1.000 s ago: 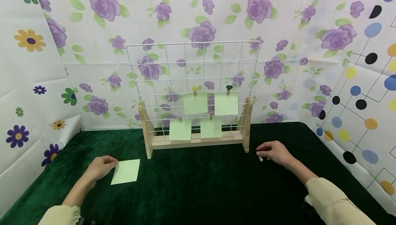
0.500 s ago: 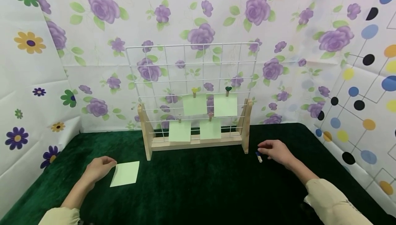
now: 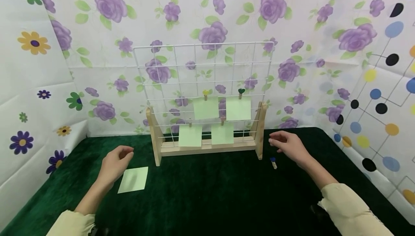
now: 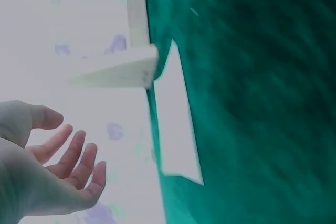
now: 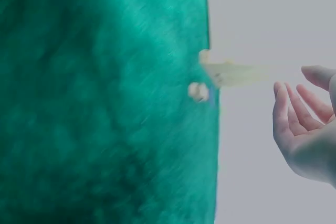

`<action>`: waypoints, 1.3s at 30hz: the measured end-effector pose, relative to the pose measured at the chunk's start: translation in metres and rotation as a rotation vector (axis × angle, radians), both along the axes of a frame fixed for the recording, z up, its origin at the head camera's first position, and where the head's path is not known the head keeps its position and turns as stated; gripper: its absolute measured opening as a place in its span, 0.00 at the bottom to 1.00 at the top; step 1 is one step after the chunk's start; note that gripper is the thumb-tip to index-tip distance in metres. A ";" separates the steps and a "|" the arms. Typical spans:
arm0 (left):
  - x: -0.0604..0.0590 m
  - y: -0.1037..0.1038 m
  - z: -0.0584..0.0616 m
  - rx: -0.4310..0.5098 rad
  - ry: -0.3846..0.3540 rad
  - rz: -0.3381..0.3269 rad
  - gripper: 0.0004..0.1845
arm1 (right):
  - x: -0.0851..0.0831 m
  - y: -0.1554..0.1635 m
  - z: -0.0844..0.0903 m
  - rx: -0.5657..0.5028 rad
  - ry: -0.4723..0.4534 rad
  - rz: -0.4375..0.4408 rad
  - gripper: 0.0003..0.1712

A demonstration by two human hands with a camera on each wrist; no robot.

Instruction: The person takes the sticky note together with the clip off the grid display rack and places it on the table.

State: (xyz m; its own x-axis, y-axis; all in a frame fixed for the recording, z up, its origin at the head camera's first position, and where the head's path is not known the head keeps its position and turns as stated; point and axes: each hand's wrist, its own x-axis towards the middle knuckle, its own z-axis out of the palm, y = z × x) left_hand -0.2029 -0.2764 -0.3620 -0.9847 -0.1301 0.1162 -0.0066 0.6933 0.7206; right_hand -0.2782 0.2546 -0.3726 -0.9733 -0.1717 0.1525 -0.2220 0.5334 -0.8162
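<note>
Both my hands are up off the table right now and neither is holding anything: left hand (image 3: 117, 159) hovers with loose, relaxed fingers just above the pale green sticky note (image 3: 133, 179), and right hand (image 3: 289, 146) hangs in the air with fingers relaxed too, a bit above and to the right of the little clothespin (image 3: 273, 163) lying flat on the cloth (looks like a wooden peg with a blue top, too small to say more). Table's covered in a dark green velvety cloth (image 3: 210, 192), kind of plush-looking. Standing at the back of it is a white wire grid (image 3: 203, 70) in a wooden stand (image 3: 207, 147), with four green notes (image 3: 205, 108) pegged on in two rows. Top two pegs have a yellow and a dark green heart. Wall behind is white paper with purple roses (image 3: 210, 12), left side has a mixed daisy print (image 3: 32, 43), right side has coloured dots joined by lines (image 3: 379, 102). Wrist views are blurry, but they show open palms.
</note>
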 end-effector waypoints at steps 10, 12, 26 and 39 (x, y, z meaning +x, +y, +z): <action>-0.013 0.054 0.029 0.115 0.104 -0.063 0.19 | 0.012 -0.036 0.032 -0.010 0.071 0.080 0.21; -0.015 0.063 0.034 0.127 0.125 -0.103 0.19 | 0.012 -0.044 0.040 -0.014 0.089 0.103 0.21; -0.041 0.119 0.062 0.203 0.214 -0.235 0.22 | 0.003 -0.094 0.096 0.006 0.191 0.174 0.20; -0.066 0.151 0.083 0.329 0.149 -0.199 0.25 | -0.015 -0.140 0.125 -0.036 0.206 0.180 0.19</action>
